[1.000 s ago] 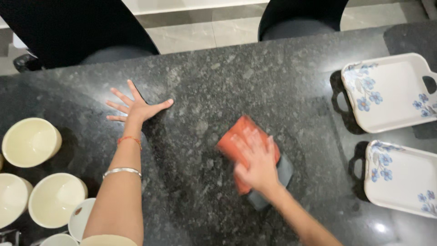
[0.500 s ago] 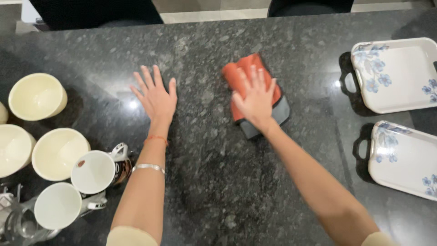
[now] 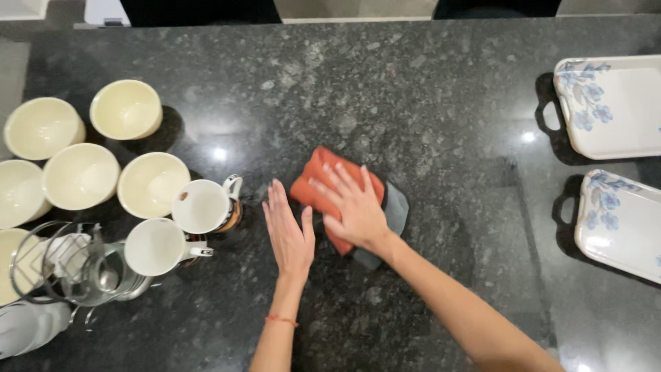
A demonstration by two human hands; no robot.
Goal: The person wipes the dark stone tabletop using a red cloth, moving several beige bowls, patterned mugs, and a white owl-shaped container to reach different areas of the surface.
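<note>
I see my right hand (image 3: 352,210) spread flat on the orange cloth (image 3: 323,186) — mid-counter (image 3: 441,103), its long side slanting toward the far-left corner; left hand (image 3: 289,234) flat beside it.

A wide stretch of bare granite countertop (image 3: 427,89) is left open across the middle and far side. The left is crowded by cream bowls (image 3: 127,109), two white mugs (image 3: 204,205) and a glass jug (image 3: 76,265). The right edge is blocked by two floral trays (image 3: 613,107), one farther, one nearer.
</note>
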